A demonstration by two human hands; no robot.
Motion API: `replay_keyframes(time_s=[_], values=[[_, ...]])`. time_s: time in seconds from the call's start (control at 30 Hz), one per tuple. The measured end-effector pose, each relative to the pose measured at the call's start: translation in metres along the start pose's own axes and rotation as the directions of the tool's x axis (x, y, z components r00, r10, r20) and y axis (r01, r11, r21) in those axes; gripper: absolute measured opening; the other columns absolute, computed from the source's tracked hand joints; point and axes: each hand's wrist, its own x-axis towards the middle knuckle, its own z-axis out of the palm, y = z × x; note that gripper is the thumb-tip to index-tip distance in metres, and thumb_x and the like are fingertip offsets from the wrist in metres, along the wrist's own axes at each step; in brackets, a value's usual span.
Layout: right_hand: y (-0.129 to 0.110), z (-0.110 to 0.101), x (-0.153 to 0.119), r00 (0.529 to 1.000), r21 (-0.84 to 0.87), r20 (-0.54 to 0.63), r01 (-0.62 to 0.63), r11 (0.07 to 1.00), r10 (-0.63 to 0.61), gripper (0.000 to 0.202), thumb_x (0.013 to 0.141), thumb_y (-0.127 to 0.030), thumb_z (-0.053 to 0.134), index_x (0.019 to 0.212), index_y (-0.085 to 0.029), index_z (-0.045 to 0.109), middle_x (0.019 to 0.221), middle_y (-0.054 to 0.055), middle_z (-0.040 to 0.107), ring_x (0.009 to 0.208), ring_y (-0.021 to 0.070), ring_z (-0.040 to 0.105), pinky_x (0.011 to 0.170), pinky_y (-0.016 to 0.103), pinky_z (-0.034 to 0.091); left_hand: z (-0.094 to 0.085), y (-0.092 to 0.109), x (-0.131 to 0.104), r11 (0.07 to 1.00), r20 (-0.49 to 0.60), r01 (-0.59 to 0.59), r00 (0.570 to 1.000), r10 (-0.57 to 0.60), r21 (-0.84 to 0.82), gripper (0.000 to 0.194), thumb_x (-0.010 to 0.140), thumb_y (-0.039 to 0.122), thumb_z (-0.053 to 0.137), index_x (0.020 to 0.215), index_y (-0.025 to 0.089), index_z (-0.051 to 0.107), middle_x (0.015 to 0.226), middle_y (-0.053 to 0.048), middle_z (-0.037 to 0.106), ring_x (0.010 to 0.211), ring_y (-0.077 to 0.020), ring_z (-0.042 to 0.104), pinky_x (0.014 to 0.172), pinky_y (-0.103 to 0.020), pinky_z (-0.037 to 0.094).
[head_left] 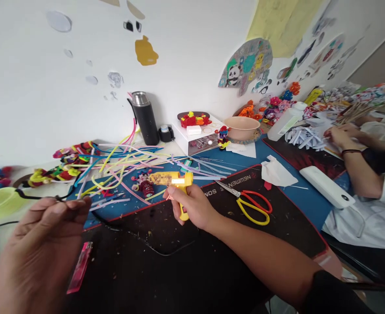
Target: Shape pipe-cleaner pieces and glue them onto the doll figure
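My right hand (192, 204) is wrapped round the handle of a yellow glue gun (181, 183), its brown-stained nozzle end pointing left. At the lower left, my left hand (45, 244) pinches a thin black cord (32, 196) between thumb and fingers. The cord loops to both sides of the fingertips. Just left of the glue gun a small dark red beaded figure (145, 185) lies on the mat. Below my left hand's fingertips is a pink lighter (80, 268). Scissors (241, 196) with one red and one yellow handle lie right of my right hand.
Colourful pipe cleaners (114, 161) spread across the blue mat. Behind stand a black thermos (145, 120), a white box (182, 137) and a pink bowl (243, 127). A white bottle (287, 121), a white device (326, 186) and another person's hands (341, 135) are at right.
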Motion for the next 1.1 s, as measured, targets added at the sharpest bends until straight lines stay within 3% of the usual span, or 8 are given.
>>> replay_keyframes(time_s=[0.17,0.37,0.5,0.57,0.67,0.83,0.97,1.1], values=[[-0.005,-0.007,-0.003,0.993,0.136,-0.11,0.045,0.99,-0.03,0.056,0.099,-0.075,0.066,0.097,-0.019,0.069,0.05,-0.009,0.052,0.038,0.011,0.049,0.046,0.025,0.037,0.018,-0.01,-0.007,0.986,0.024,0.159,0.987,-0.158,-0.055,0.048,0.048,0.027,0.114,0.08,0.026,0.079,0.069,0.008,0.077,0.078,-0.0131,0.073,0.092,-0.021,0.061],[0.006,-0.018,-0.028,0.973,0.108,-0.211,-0.073,0.991,0.095,0.068,0.096,-0.085,0.063,0.095,-0.017,0.068,0.053,-0.005,0.058,0.039,0.0114,0.051,0.042,0.023,0.029,0.013,-0.025,-0.008,0.979,0.088,0.192,0.979,-0.185,-0.066,0.052,0.044,0.028,0.116,0.08,0.023,0.078,0.072,0.009,0.077,0.077,-0.0125,0.075,0.092,-0.021,0.063],[0.011,-0.027,-0.042,0.977,0.09,-0.175,-0.109,0.99,0.123,0.069,0.092,-0.084,0.07,0.104,-0.016,0.069,0.06,-0.003,0.066,0.043,0.0129,0.059,0.045,0.023,0.037,0.013,-0.026,-0.009,0.977,0.116,0.199,0.975,-0.189,-0.081,0.052,0.046,0.025,0.115,0.082,0.023,0.078,0.068,0.008,0.075,0.076,-0.0129,0.075,0.089,-0.019,0.063],[0.011,-0.032,-0.046,0.977,0.057,-0.144,-0.148,0.987,0.155,0.069,0.092,-0.083,0.071,0.108,-0.016,0.07,0.064,-0.002,0.069,0.046,0.0137,0.064,0.043,0.022,0.034,0.014,-0.027,-0.01,0.976,0.128,0.203,0.973,-0.193,-0.077,0.05,0.048,0.023,0.114,0.082,0.023,0.077,0.067,0.008,0.076,0.076,-0.0131,0.075,0.088,-0.019,0.063],[0.01,-0.037,-0.049,0.971,0.008,-0.113,-0.214,0.977,0.213,0.069,0.097,-0.082,0.066,0.116,-0.016,0.071,0.068,-0.001,0.072,0.048,0.0141,0.069,0.039,0.021,0.025,0.014,-0.029,-0.01,0.977,0.149,0.204,0.97,-0.193,-0.061,0.05,0.048,0.023,0.114,0.083,0.023,0.078,0.067,0.006,0.078,0.076,-0.014,0.077,0.086,-0.02,0.063],[0.002,-0.042,-0.047,0.95,-0.046,-0.043,-0.312,0.949,0.31,0.059,0.111,-0.071,0.053,0.123,-0.015,0.068,0.072,0.002,0.077,0.051,0.0146,0.073,0.037,0.019,0.027,0.016,-0.028,-0.01,0.979,0.158,0.195,0.97,-0.185,-0.051,0.05,0.045,0.019,0.112,0.082,0.022,0.079,0.067,0.004,0.079,0.075,-0.0152,0.078,0.084,-0.02,0.064],[-0.005,-0.043,-0.044,0.928,-0.083,-0.025,-0.373,0.924,0.372,0.054,0.118,-0.064,0.044,0.118,-0.015,0.067,0.072,0.005,0.078,0.049,0.0148,0.073,0.035,0.019,0.027,0.018,-0.026,-0.011,0.977,0.148,0.208,0.969,-0.198,-0.053,0.045,0.049,0.017,0.11,0.081,0.022,0.078,0.067,0.004,0.079,0.075,-0.0147,0.078,0.085,-0.02,0.063],[-0.01,-0.049,-0.043,0.912,-0.231,-0.088,-0.41,0.882,0.401,0.059,0.117,-0.067,0.045,0.099,-0.016,0.068,0.064,0.002,0.073,0.043,0.0124,0.067,0.034,0.019,0.025,0.016,-0.029,-0.011,0.974,0.153,0.222,0.965,-0.213,-0.043,0.043,0.053,0.019,0.109,0.083,0.021,0.078,0.068,0.004,0.079,0.077,-0.0156,0.078,0.086,-0.021,0.063]])
